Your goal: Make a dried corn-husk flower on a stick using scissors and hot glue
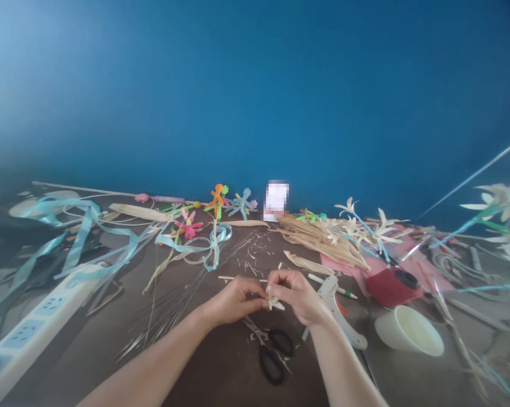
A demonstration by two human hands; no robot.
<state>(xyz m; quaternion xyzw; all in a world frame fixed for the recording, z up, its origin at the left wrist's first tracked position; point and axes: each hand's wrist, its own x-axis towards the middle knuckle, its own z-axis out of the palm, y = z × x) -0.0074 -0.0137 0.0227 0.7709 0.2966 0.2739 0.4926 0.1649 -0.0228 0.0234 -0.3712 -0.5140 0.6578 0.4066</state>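
Note:
Both hands meet over the middle of the brown table. My left hand (242, 298) is closed in a pinch at the left side of a small cream-white husk flower (275, 303). Thumb and fingers of my right hand (292, 293) close on the same piece from above and the right, partly hiding it. Just below lie scissors (272, 350) with black handles, their blades pointing up toward my hands. A white glue gun (337, 311) lies right beside my right wrist. A thin pale stick (242, 278) lies behind my left hand.
A power strip (47, 316) and blue ribbon (79, 226) lie left, near thin wires (170, 311). Dried husks (323, 237) and husk flowers (382, 229) spread at the back right. A white cup (411, 333) and red object (393, 287) stand right. Small colourful figures (216, 198) line the blue wall.

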